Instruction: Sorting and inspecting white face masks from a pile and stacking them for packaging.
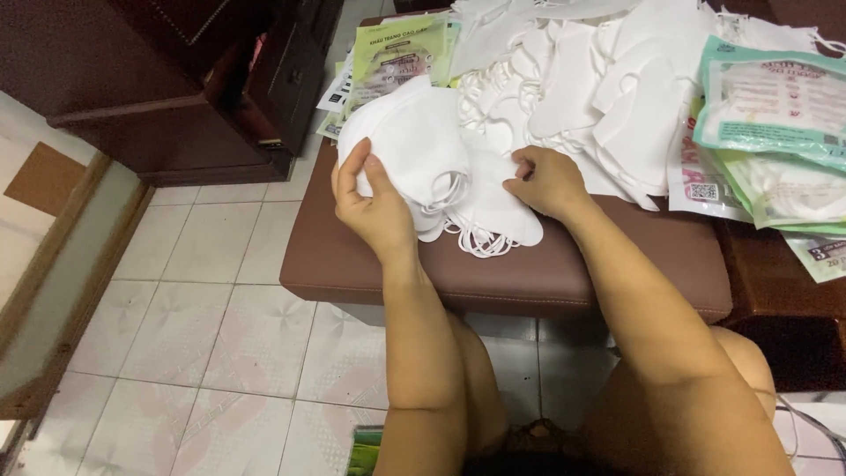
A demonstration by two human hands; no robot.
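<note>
Nearest the camera, the person's knees are showing above a pale tiled floor [203, 353], and both forearms are reaching forward onto a brown padded stool [546, 273] that is serving as the worktop. The left hand [374, 207] is closing around the near edge of a small stack of white face masks [414, 145], thumb on top and fingers curled beneath, so the stack is being kept squared up and lifted slightly off the cushion. The right hand [548, 181] is resting just beside it with fingers bent inward, pinching at another white mask [493, 211] that is lying flat, its ear loops [480, 242] trailing toward the stool's front edge; whether the fingertips are fully gripping it I cannot tell.

Beyond the hands, a loose heap of white masks [608, 79] is spreading across the back of the stool, seemingly kept within easy reach. To the right, green-edged clear packets [775, 106] are overlapping each other, and more printed packets [397, 53] are lying at the far left. A dark wooden cabinet [176, 79] is standing at the upper left.
</note>
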